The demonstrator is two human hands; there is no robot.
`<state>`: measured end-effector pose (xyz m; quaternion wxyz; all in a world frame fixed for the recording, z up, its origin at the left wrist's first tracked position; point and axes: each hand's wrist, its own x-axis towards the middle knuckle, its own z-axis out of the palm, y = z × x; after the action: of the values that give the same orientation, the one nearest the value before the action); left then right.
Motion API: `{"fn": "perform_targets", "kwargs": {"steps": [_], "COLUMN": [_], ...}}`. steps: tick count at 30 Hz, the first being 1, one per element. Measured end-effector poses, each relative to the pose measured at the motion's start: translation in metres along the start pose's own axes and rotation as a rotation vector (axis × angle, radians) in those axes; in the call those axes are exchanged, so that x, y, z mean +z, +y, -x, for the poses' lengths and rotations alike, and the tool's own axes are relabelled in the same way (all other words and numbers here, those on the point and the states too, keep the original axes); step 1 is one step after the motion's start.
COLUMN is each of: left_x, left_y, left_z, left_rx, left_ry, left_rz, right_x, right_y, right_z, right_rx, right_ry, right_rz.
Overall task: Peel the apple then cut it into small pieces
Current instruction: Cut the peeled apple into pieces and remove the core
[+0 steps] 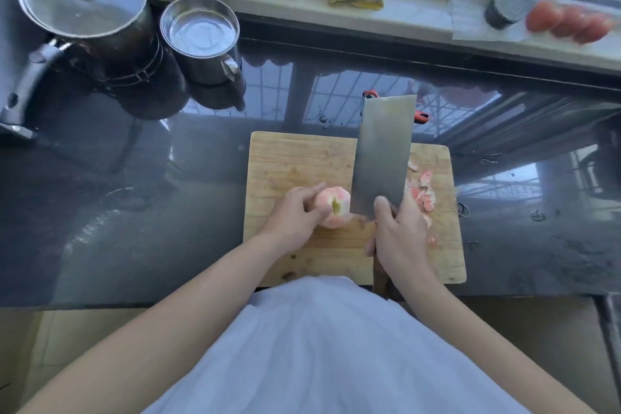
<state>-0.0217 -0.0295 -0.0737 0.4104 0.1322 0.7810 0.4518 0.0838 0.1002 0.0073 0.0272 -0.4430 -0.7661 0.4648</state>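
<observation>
Peeled apple held on the board, cleaver beside it.

The left hand [295,212] curls around the apple [334,208] on the board [302,161]; the right hand [400,232] grips the cleaver [383,155], its blade just right of the apple. Peels [424,191] lie at right.

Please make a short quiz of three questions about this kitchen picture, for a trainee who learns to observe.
1. True or false: the apple on the cutting board is already cut into pieces.
2. Which hand holds the cleaver? A) left B) right C) both
3. Fill in: the apple peels lie on the board on the ______ side of the blade.

Key: 1. False; it is peeled but whole, and the left hand grips it. 2. B; the right hand grips the handle. 3. Right.
</observation>
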Motion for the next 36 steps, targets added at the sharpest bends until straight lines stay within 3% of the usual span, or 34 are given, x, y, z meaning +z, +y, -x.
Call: {"fn": "perform_targets", "kwargs": {"steps": [12, 25, 36], "left_x": [0.014, 0.021, 0.024], "left_y": [-0.005, -0.003, -0.005], "left_z": [-0.007, -0.006, -0.006], "left_rx": [-0.109, -0.108, -0.097], "left_ry": [0.117, 0.150, 0.143], "left_rz": [0.204, 0.136, 0.118], "right_x": [0.018, 0.023, 0.030], "right_y": [0.005, 0.004, 0.007], "right_z": [-0.006, 0.000, 0.005], "right_rx": [0.070, 0.063, 0.027], "right_ry": [0.035, 0.050, 0.071], "right_rz": [-0.131, -0.121, 0.033]}}
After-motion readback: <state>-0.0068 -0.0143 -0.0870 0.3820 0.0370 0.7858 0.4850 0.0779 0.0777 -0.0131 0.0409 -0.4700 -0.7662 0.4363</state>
